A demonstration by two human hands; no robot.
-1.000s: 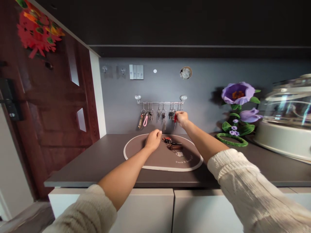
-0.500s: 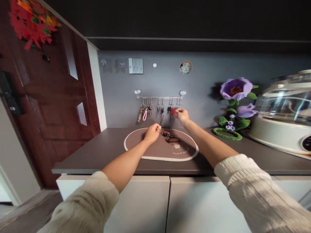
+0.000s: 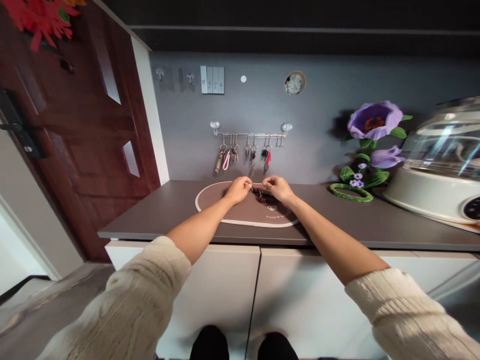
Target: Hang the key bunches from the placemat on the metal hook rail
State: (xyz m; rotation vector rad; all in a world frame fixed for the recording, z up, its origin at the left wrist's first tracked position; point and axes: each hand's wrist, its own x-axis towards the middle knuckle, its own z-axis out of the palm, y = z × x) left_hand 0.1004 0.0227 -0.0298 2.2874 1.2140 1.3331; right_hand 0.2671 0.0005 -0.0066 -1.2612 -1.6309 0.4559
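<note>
My left hand [image 3: 239, 190] is just above the brown oval mat [image 3: 228, 214], its thumb and fingers pinched together. Whatever is in that pinch is too small to make out. Close by on its right, my right hand [image 3: 279, 189] is also closed at the fingertips, and I cannot make out what it holds. Between and below the two hands, a bunch of keys [image 3: 264, 197] with dark and brown fobs lies on the mat, partly covered by my right hand. On the wall above, a clear rail [image 3: 249, 135] carries several hanging key rings, one with a pink loop [image 3: 227, 161] and one with a red key [image 3: 268, 159].
A purple flower ornament [image 3: 375, 122] with a green ring base stands on the counter [image 3: 150, 212] at right, beside a white appliance [image 3: 427, 190] with a clear cover. A dark red door [image 3: 93, 150] is at left. A dark shelf [image 3: 262, 42] overhangs the wall.
My right hand has come down and left from beside the hanging keys to over the mat, close to my left hand. The view has tilted downward.
</note>
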